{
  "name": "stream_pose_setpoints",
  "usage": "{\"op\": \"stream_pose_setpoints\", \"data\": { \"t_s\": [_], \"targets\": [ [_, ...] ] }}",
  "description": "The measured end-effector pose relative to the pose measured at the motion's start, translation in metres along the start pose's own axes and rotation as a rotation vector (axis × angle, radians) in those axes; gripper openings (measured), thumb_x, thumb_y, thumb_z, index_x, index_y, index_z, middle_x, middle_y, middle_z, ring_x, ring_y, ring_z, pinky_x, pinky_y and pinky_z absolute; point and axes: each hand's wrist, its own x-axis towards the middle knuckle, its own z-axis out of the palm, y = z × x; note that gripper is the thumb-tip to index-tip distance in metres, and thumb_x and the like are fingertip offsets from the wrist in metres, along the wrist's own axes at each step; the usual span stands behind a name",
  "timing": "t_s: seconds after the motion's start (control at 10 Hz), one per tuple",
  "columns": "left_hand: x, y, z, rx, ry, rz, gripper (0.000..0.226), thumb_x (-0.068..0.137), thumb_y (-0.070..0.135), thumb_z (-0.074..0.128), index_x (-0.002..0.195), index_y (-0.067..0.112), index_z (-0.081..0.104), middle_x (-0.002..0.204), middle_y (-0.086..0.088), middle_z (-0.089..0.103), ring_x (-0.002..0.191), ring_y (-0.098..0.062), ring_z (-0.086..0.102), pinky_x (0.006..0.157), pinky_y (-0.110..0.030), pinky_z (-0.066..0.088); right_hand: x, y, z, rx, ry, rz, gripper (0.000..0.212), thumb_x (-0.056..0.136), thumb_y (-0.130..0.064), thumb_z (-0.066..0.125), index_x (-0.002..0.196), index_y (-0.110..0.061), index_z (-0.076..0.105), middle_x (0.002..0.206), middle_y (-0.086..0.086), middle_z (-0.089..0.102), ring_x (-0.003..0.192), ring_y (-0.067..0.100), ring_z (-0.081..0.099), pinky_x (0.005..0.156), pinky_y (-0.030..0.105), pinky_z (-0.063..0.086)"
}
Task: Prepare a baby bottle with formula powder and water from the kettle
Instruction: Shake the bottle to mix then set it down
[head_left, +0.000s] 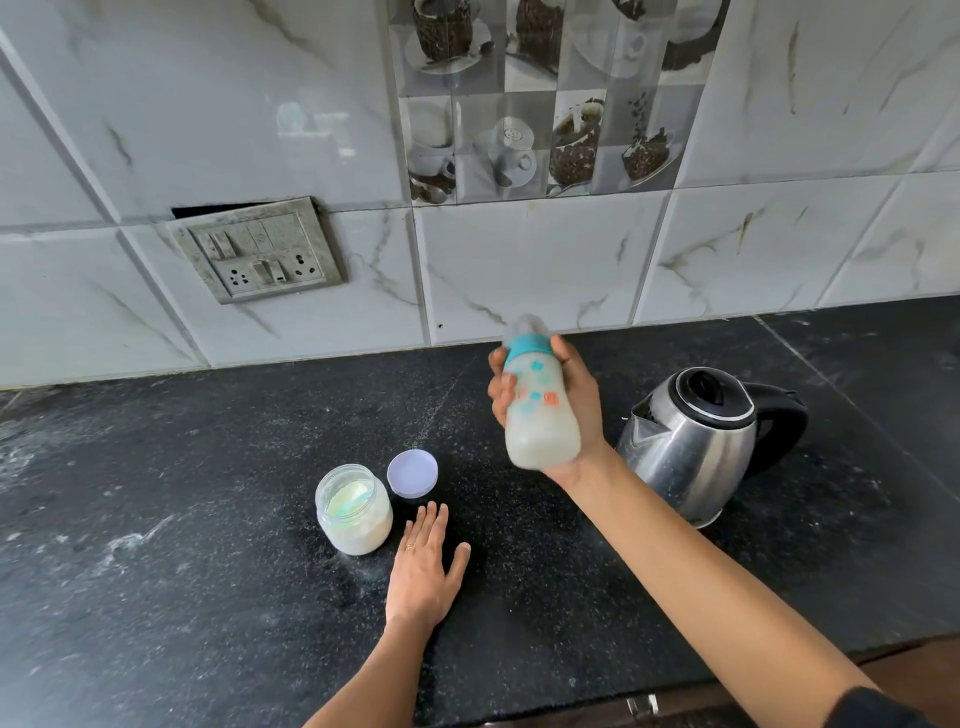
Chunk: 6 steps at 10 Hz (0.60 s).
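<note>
My right hand grips a baby bottle in the air above the black counter, nearly upright and slightly blurred. The bottle has a teal collar, a nipple on top, coloured prints and milky white liquid inside. My left hand lies flat on the counter, palm down, fingers together, holding nothing. Just left of it stands an open glass jar of formula powder with a pale scoop inside. The jar's round lid lies behind my left hand. A steel electric kettle with a black lid and handle stands to the right of the bottle.
The black stone counter carries scattered white powder dust, mostly on the left. A tiled wall rises at the back with a switch and socket plate. The counter's front edge runs at the lower right.
</note>
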Motion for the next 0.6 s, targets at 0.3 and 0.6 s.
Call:
{"op": "stream_pose_setpoints", "data": {
  "t_s": [0.3,0.6],
  "targets": [
    [0.001,0.000,0.001,0.005,0.004,0.005,0.065,0.097,0.049,0.034,0.150,0.017,0.014,0.158,0.002,0.010,0.137,0.001,-0.009,0.113,-0.020,-0.011,-0.003,-0.007,0.006,-0.125,-0.009,-0.022,0.049,0.065,-0.029,0.079,0.099,-0.002,0.058,0.092,0.010,0.061,0.062,0.020,0.061,0.053,0.030,0.055],
    [0.002,-0.002,0.002,0.012,-0.001,0.005,0.065,0.097,0.049,0.034,0.150,0.017,0.013,0.158,0.002,0.009,0.137,0.001,-0.010,0.111,-0.018,-0.014,-0.003,-0.005,0.008,-0.230,-0.095,0.020,0.049,0.074,-0.031,0.072,0.117,-0.015,0.057,0.093,0.011,0.062,0.063,0.021,0.060,0.054,0.030,0.054]
  ]
}}
